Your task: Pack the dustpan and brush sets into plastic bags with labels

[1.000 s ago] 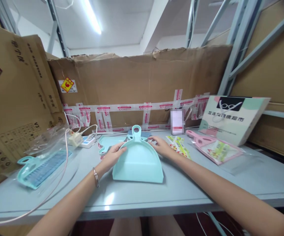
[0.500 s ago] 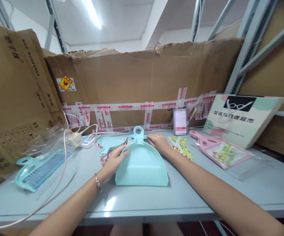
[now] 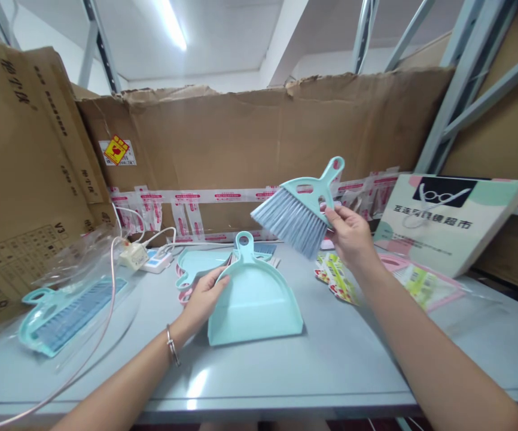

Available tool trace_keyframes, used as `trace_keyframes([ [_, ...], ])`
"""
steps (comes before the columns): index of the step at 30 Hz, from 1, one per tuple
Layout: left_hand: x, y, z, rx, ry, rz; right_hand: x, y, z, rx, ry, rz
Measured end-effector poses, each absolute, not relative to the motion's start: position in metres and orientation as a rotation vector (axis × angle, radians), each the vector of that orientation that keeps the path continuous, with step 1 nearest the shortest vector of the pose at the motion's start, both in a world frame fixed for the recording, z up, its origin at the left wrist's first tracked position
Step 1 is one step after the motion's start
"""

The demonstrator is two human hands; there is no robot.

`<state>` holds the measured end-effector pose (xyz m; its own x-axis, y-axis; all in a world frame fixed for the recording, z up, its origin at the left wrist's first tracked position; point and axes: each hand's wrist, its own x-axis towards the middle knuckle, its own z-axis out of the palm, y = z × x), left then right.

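Note:
A light-blue dustpan point(image 3: 254, 299) lies on the table in front of me, its looped handle pointing away. My left hand point(image 3: 206, 293) grips its left edge, thumb on top. Raised above the table to the right, a hand brush point(image 3: 301, 206) with a light-blue body and grey-blue bristles is pinched at its side by my right hand point(image 3: 351, 230). The bristles point down and left, the handle up and right. Behind the dustpan lie another light-blue dustpan point(image 3: 203, 261) and some pink pieces, partly covered.
On the left, a bagged light-blue dustpan set point(image 3: 70, 317) lies near a cable and power strip point(image 3: 158, 261). Printed cards point(image 3: 334, 278), a pink dustpan set point(image 3: 433, 284) and a flat printed box point(image 3: 447, 218) are at the right. Cardboard point(image 3: 223, 137) walls the back.
My right hand has come up from behind the dustpan and now holds the brush in the air. The dustpan under my left hand has shifted and turned slightly.

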<state>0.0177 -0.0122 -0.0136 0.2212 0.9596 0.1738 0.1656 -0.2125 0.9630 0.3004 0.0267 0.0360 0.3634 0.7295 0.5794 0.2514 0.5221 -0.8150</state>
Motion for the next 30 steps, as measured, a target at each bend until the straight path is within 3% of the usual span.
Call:
trace_keyframes([
  [4,0.018,-0.012,-0.015,1.548,1.053,1.100,0.273,-0.008,0.046,-0.963,-1.438,0.792],
  [10,0.020,-0.011,-0.015,1.467,1.055,1.096,0.235,-0.021,0.016,-1.089,-1.682,0.901],
  [19,0.018,-0.003,-0.021,1.479,1.221,1.146,0.232,-0.025,0.003,-1.280,-1.747,0.737],
  [30,0.025,-0.014,-0.013,1.683,1.087,1.054,0.220,-0.031,-0.007,-1.316,-1.813,0.219],
])
